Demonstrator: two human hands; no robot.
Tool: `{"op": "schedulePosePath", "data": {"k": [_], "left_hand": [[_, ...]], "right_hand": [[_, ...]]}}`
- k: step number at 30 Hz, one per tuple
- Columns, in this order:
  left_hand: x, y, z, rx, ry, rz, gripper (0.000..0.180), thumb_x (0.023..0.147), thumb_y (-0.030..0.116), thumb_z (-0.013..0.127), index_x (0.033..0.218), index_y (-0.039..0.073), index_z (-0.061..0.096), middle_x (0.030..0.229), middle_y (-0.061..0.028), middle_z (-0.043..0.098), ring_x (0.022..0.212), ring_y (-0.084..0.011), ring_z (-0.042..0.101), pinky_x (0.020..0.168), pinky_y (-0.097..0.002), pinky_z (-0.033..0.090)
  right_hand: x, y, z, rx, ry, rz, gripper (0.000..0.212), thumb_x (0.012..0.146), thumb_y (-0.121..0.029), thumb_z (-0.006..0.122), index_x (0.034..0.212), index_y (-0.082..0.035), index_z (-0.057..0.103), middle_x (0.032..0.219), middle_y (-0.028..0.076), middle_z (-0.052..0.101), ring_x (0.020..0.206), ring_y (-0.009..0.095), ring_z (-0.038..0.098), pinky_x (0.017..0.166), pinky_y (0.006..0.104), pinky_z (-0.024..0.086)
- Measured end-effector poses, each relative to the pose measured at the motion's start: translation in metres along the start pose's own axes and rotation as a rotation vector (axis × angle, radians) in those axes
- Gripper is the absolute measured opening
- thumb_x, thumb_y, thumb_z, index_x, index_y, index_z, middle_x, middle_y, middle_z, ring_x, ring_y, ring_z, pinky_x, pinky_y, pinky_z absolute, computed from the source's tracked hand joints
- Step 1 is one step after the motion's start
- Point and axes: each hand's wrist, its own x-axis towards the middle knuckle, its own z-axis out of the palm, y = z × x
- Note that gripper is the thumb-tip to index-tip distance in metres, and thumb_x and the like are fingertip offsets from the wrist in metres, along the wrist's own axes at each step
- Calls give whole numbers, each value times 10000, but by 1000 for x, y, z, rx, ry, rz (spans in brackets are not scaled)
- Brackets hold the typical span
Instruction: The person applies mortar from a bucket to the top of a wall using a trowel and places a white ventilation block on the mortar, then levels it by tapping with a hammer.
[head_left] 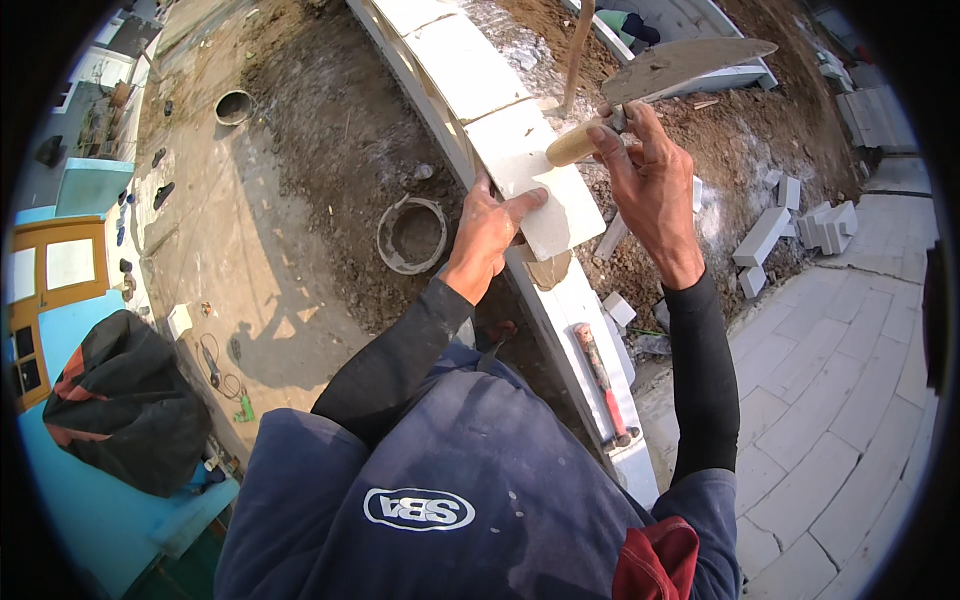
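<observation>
Centrally, a white block [545, 190] lies on the curved white wall [590, 310], its long axis running along the wall, away from the person. Left hand [492, 228]: fingers spread, thumb over the block's near face, pressing its left edge. Right hand [645, 170]: closed round the wooden handle of a trowel [665, 75], just right of the block; the blade points up and right. Nearer the person, below both hands, a red-handled hammer [603, 380] rests on the wall, lengthwise.
</observation>
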Motion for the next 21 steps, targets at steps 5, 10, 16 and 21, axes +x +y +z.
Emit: {"op": "schedulePosePath", "data": {"k": [5,10,16,21], "left_hand": [[-3,6,5,48,22,5,688,790,-20,775,1377,-87,422,1163,-197,661,1034,-269,684,897,-372,570],[-3,3,1,51,29,-41,703,792,-12,774,1394,-71,416,1184,-193,656,1034,-262,683,894,-365,568],[5,-4,-1,55,-14,33,709,798,6,768,1417,-25,422,1216,-158,651,1074,-251,663,915,-353,546],[6,-7,-2,66,33,53,646,790,71,817,1354,-19,516,1193,-128,666,1072,-213,649,906,-331,519]], "right_hand": [[0,3,-3,-55,-9,-18,319,926,-165,717,1196,-23,623,885,137,724,650,221,720,582,337,532],[10,0,3,-149,-98,24,273,954,-99,686,1173,36,593,946,139,705,725,114,687,614,286,534],[25,-8,14,-118,-69,-68,304,912,-170,725,1165,-26,638,844,166,704,624,285,693,576,377,515],[26,-13,19,-105,-55,-25,297,913,-163,724,1161,-22,638,841,174,703,636,287,705,587,377,529]]}}
